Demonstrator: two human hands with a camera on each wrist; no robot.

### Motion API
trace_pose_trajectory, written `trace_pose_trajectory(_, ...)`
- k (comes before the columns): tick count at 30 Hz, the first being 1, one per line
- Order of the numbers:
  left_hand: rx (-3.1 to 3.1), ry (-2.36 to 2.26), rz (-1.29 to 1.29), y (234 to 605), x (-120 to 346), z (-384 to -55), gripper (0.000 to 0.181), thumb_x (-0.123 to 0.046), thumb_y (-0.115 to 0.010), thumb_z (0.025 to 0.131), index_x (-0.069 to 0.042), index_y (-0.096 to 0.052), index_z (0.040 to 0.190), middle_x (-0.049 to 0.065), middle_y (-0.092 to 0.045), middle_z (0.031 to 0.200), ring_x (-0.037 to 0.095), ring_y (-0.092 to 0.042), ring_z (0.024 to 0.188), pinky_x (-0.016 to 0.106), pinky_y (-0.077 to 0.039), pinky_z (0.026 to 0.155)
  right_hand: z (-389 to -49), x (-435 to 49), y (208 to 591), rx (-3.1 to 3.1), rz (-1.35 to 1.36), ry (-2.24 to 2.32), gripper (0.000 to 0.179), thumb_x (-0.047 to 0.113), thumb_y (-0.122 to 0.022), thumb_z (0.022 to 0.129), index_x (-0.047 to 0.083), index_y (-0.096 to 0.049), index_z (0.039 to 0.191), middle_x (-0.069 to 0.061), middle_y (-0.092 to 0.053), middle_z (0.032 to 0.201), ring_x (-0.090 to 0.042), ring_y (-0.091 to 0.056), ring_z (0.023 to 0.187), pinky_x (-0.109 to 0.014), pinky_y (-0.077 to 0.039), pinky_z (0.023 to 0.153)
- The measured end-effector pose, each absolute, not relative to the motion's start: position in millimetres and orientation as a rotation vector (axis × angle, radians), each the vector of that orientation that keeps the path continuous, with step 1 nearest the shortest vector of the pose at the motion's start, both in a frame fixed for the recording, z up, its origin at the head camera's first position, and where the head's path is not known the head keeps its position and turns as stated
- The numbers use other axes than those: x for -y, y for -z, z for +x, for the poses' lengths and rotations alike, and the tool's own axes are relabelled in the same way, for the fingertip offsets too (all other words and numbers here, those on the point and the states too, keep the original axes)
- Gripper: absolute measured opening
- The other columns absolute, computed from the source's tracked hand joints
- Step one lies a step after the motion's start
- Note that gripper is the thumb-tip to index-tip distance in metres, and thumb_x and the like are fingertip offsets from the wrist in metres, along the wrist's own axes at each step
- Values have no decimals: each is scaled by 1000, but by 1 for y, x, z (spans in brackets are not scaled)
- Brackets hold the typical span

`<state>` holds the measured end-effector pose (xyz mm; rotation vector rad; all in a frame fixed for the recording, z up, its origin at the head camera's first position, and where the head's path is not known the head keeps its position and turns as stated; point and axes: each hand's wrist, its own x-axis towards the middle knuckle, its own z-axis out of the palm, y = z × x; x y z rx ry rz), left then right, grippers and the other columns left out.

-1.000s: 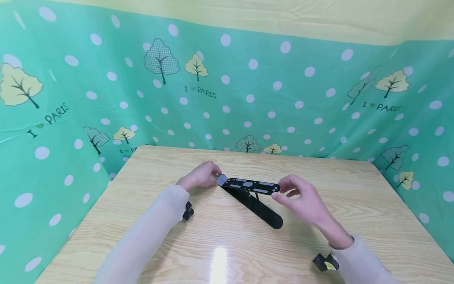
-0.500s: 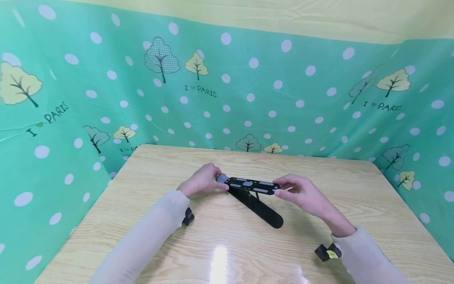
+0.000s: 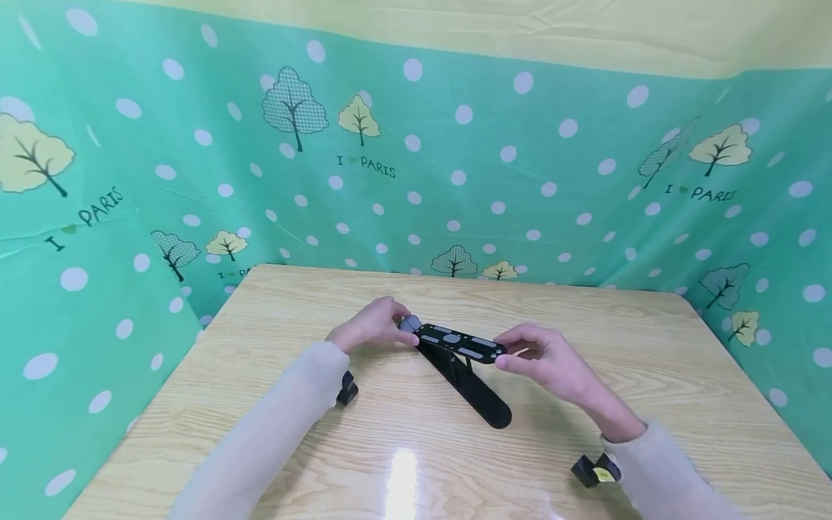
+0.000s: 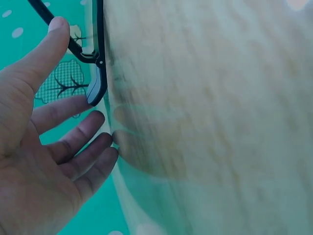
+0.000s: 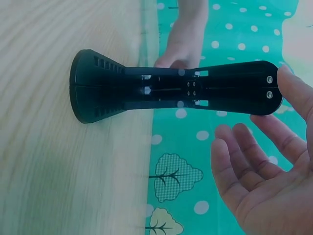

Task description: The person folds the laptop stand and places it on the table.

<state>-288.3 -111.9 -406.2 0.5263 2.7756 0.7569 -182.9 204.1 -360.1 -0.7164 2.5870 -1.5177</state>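
A black folding laptop stand (image 3: 473, 386) with grey pads stands partly unfolded on the table, its narrow top plate (image 3: 451, 339) raised at an angle above the lower leg. At its hinge end, my left hand (image 3: 375, 325) holds it between thumb and forefinger; the left wrist view has the forefinger at the grey-lined lip (image 4: 97, 88) and the other fingers loosely bent. My right hand (image 3: 551, 363) pinches the raised end between thumb and forefinger. Seen from the right wrist, the stand's underside (image 5: 230, 88) shows two screws near that end, and the wide foot (image 5: 90, 87) meets the tabletop.
The wood-grain table (image 3: 292, 448) reaches back to a green dotted curtain (image 3: 416, 180) that encloses the back and sides. A small black device (image 3: 347, 388) sits at the left wrist, another (image 3: 588, 473) at the right wrist.
My left thumb has come down onto the stand near its hinge. My right hand has shifted slightly left, and both ends of the stand have swung a little toward me.
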Motion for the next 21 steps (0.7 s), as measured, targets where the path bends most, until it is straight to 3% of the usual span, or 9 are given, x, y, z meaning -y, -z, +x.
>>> trace_pose_trajectory(14, -2666, -736, 615, 401, 108, -305, 63, -38, -79, 76, -11, -60, 130, 1, -63, 94, 16, -53, 83, 28, -44, 71, -168, -184, 360, -2636, -636, 1607, 25, 24, -78, 80, 10, -70, 98, -3, -66, 97, -18, -64, 88, -32, -55, 77)
trace_pose_trajectory(21, -2621, -632, 650, 398, 104, -315, 68, -43, -78, 77, -20, -54, 137, 2, -61, 96, 17, -53, 84, 28, -44, 70, -160, -170, 362, -2708, -601, 1595, 27, 31, -81, 76, 14, -69, 93, 1, -65, 96, -16, -63, 89, -32, -55, 76)
